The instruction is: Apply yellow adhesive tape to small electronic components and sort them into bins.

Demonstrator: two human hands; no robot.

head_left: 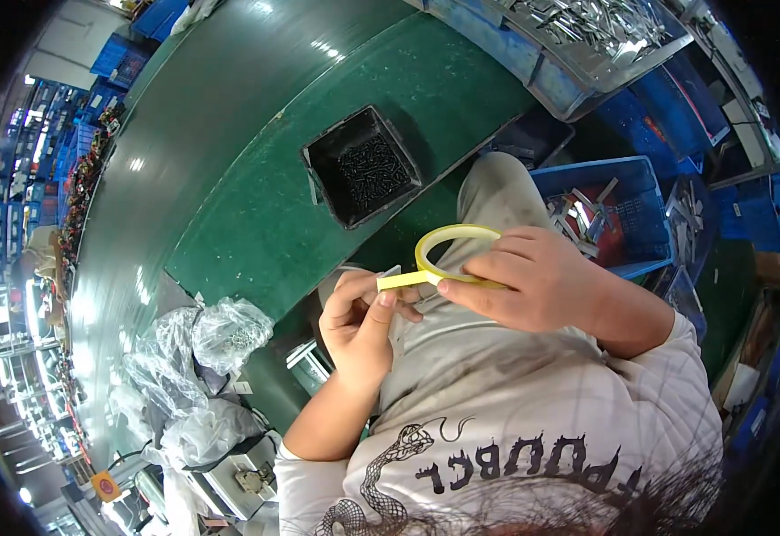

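A roll of yellow tape (422, 243) is gripped in my right hand (537, 281), the thumb and fingers closed on its lower right side. From the roll a short strip of yellow tape (402, 280) stretches left to my left hand (359, 326). There the thumb and index finger pinch the strip's end together with a small flat grey piece (392, 271), mostly hidden by the fingers. What the piece is, I cannot make out. Both hands are in front of my shirt, over my lap.
On the green bench (256, 192) ahead stands a black bin (317, 170) of small dark parts. A blue crate (658, 223) with metal pieces is at my right. Beyond it, a tray (578, 89) holds many metal parts. Clear plastic bags (229, 335) lie at left.
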